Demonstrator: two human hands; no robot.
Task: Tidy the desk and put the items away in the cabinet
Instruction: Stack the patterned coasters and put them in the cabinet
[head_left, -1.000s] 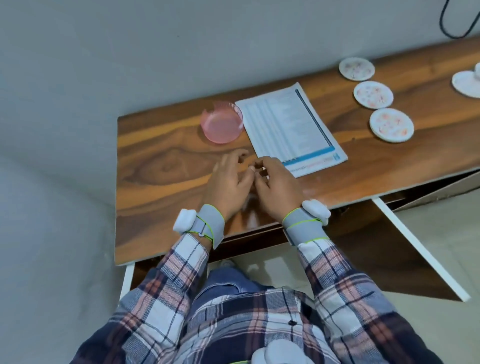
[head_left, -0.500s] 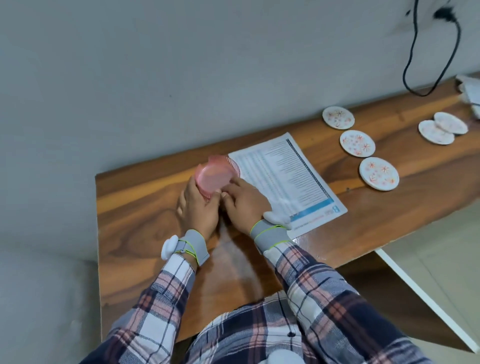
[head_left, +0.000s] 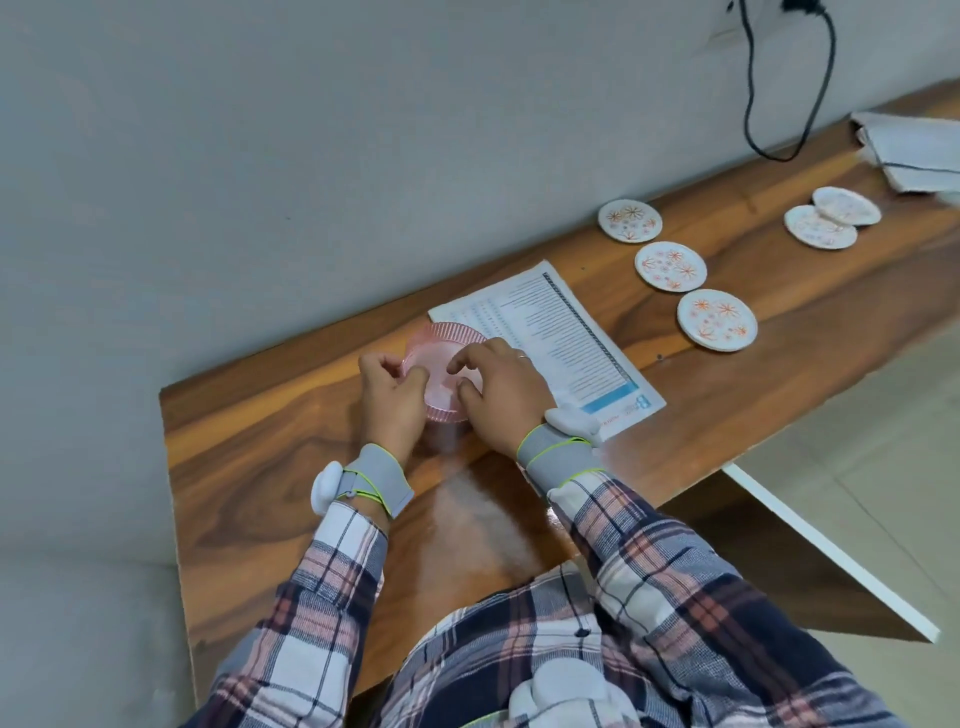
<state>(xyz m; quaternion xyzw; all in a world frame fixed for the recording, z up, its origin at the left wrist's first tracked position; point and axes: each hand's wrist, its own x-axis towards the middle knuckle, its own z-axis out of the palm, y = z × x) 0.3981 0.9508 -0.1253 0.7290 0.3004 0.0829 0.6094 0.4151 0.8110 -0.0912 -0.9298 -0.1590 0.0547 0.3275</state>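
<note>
A pink ribbed plastic bowl (head_left: 442, 358) sits at the left end of the wooden desk (head_left: 270, 467). My left hand (head_left: 390, 397) pinches its left rim with curled fingers. My right hand (head_left: 496, 392) grips the right rim, thumb and fingers curled over the edge. Right of the bowl lies a printed paper sheet (head_left: 550, 332). Three round floral coasters (head_left: 671, 266) lie in a diagonal row further right, and two more overlapping coasters (head_left: 826, 221) sit beyond them.
A folded white cloth (head_left: 914, 150) lies at the desk's far right end. A black cable (head_left: 779, 93) hangs down the grey wall from a socket. A white cabinet door edge (head_left: 826, 551) stands open under the desk on the right, above a tiled floor.
Both hands went from the desk front to the pink bowl and took hold of its rim. The bowl has tipped back from its tilt half a second ago.
</note>
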